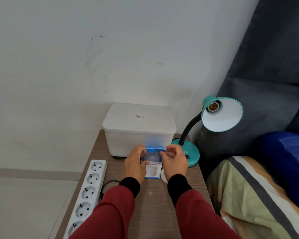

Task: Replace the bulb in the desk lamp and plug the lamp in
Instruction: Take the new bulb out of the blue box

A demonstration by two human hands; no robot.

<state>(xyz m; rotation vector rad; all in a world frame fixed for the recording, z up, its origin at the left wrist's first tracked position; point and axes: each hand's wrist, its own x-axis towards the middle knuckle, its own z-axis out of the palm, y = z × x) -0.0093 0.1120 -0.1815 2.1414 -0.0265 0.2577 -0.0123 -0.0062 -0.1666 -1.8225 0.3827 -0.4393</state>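
Note:
A teal desk lamp (221, 116) stands at the table's back right, its shade turned toward me and its socket (212, 106) bare. In front of me lies a small blue and white box (154, 169) with its top flap open. A white bulb (152, 156) shows inside the box opening. My left hand (135, 165) holds the box's left side. My right hand (173, 160) pinches the box's right flap edge. A white round object (163, 175) lies just right of the box, partly hidden by my right wrist.
A white lidded plastic container (138, 128) sits behind the box against the wall. A white power strip (88, 188) runs along the wooden table's (155, 213) left edge, a black cord (109, 184) beside it. A bed with striped bedding (252, 195) and a grey headboard (266, 75) stand at the right.

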